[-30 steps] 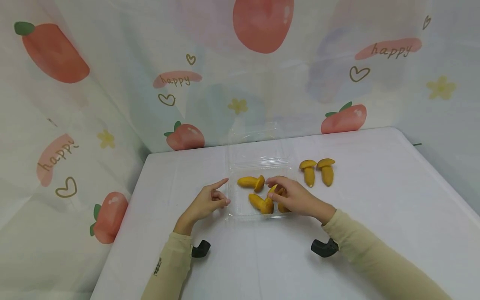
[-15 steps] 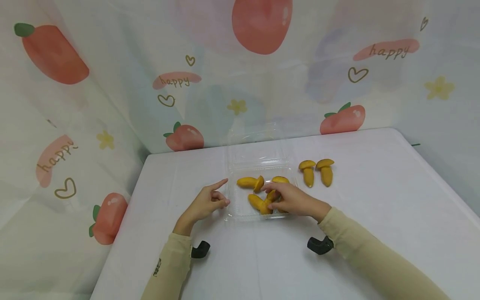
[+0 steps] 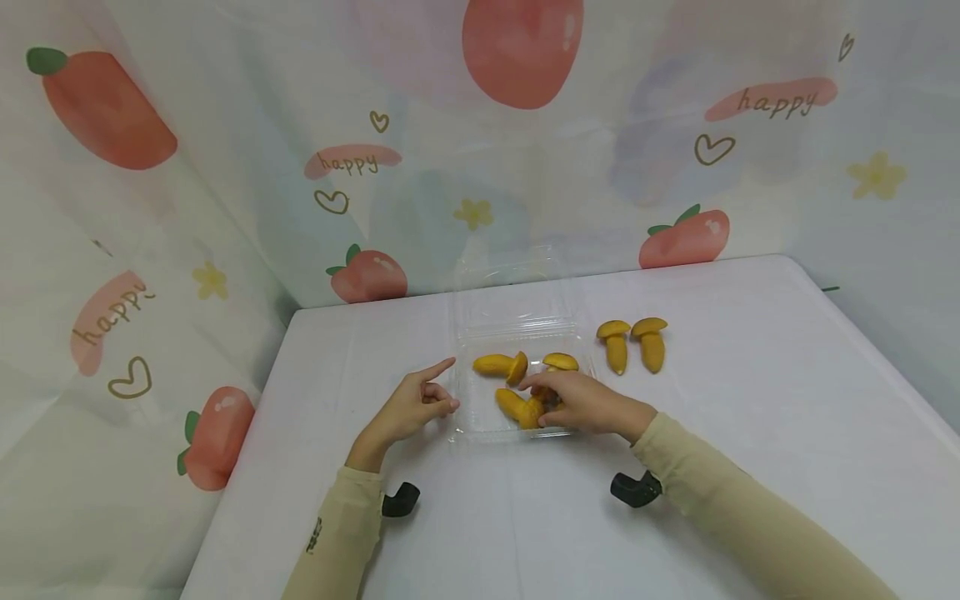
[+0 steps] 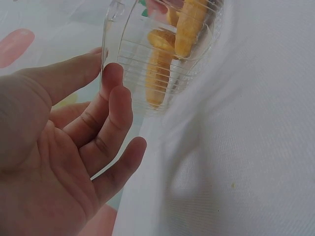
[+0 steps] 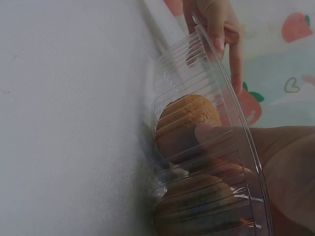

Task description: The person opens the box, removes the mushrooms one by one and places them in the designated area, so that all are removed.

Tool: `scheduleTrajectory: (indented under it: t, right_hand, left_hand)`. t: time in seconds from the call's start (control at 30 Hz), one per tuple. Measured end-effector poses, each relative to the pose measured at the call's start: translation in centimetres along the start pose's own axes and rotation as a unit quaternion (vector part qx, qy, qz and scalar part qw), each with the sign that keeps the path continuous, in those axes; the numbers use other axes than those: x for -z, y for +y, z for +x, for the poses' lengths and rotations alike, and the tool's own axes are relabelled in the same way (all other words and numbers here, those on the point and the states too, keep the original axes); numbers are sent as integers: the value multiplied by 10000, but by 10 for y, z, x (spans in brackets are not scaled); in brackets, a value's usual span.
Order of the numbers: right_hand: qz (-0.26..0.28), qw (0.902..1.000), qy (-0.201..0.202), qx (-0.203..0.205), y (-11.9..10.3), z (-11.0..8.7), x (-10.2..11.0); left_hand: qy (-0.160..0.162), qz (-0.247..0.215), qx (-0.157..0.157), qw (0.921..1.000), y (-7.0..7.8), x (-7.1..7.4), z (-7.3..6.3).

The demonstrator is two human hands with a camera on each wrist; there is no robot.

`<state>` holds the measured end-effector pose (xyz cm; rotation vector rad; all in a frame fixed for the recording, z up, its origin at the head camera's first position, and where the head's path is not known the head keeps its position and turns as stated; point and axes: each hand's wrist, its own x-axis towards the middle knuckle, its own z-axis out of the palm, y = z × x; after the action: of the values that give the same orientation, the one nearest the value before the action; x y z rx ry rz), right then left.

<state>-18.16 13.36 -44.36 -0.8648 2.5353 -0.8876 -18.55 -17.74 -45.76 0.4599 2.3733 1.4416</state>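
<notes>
A clear plastic clamshell box point(image 3: 480, 432) stands with its lid up and several yellow mushrooms inside. My left hand point(image 3: 410, 407) is at the box's left side, index finger stretched to the rim and the other fingers loosely bent; in the left wrist view its fingertips point(image 4: 114, 73) are right at the wall. Reaching into the box's right half, my right hand point(image 3: 581, 402) grips a mushroom point(image 5: 189, 125), the thumb on its cap. The hand partly hides the mushrooms beneath it. One mushroom point(image 3: 495, 365) lies sideways at the back left, another point(image 3: 561, 361) at the back right.
Two more mushrooms point(image 3: 617, 346) point(image 3: 652, 344) lie on the white-covered table point(image 3: 750, 400), right of the box. Behind the box, the transparent lid point(image 3: 513, 292) leans up near the printed curtain point(image 3: 420, 167). A black angled piece point(image 3: 636, 489) sticks out beneath the right sleeve.
My right hand has shifted slightly left and lower in the box, its thumb now at the front mushroom's cap. The back-right mushroom has come into view. The left hand stays put.
</notes>
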Motion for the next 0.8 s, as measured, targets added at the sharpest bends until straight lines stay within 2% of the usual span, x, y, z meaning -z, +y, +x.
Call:
scheduleTrajectory:
  t: [0.33, 0.6, 0.8]
  right_hand:
    - [-128, 9994, -194, 261, 2, 1, 2]
    - [87, 9980, -374, 504, 4, 3, 4]
    - [416, 9970, -285, 593, 8, 4, 6]
  left_hand:
    - [-29, -20, -106, 9999, 0, 1, 0]
    - [-43, -62, -109, 9999, -1, 0, 0]
    - [-37, -41, -88, 9999, -2, 0, 1]
